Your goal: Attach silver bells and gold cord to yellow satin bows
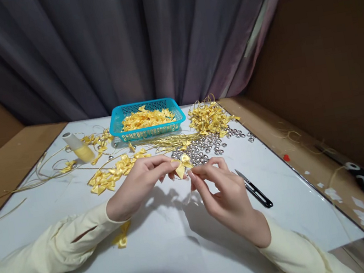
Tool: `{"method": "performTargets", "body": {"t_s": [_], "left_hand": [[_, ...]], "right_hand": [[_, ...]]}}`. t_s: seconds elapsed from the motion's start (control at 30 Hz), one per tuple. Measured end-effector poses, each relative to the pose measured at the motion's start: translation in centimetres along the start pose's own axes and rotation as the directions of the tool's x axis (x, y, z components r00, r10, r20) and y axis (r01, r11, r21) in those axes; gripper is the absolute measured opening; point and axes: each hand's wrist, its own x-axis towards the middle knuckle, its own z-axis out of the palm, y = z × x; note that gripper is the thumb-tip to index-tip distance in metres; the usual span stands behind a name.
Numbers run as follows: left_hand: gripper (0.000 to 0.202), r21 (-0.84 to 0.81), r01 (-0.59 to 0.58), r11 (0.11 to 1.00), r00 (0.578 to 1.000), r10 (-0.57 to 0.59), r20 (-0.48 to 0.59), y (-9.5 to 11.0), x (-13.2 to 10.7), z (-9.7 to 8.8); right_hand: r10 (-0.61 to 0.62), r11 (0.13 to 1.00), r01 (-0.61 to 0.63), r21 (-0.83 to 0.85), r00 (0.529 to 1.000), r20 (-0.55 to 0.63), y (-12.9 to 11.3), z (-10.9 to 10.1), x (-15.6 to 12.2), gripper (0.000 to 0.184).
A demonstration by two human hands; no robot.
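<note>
both grips, left hand (135, 188) and right hand (225, 194), pinch one yellow ribbon bow (183, 166) above the tabletop (174, 254); assembly seems midway, next needing fine fingertip control.

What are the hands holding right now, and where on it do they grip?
A small yellow ribbon bow, pinched between both hands: left hand at its left side, right hand from below right.

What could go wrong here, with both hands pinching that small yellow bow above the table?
The yellow bow is held only by fingertips of the left hand and right hand; it could slip or come undone. The snips lie close beside the right hand, which could knock them. The loose silver bells behind could scatter if brushed.
</note>
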Motion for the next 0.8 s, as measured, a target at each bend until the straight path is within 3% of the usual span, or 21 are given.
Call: {"method": "performTargets", "body": {"t_s": [0.17,0.43,0.8], "left_hand": [[0.022,-0.116,-0.019,0.993,1.0,0.018,-0.007,-0.4,0.0,0.5],[0.017,-0.366,0.103,0.925,0.995,-0.098,0.032,-0.7,0.1,0.8],[0.013,-0.512,0.163,0.843,0.986,-0.125,0.109,-0.7,0.1,0.7]], "right_hand": [[-0.078,0.993,0.074,-0.089,0.996,-0.035,0.1,0.6,-0.3,0.016],[-0.252,0.943,0.227,-0.245,0.965,-0.076,0.0,1.1,-0.4,0.02],[-0.297,0.918,0.276,-0.286,0.954,-0.034,0.3,1.0,-0.4,0.023]]}}
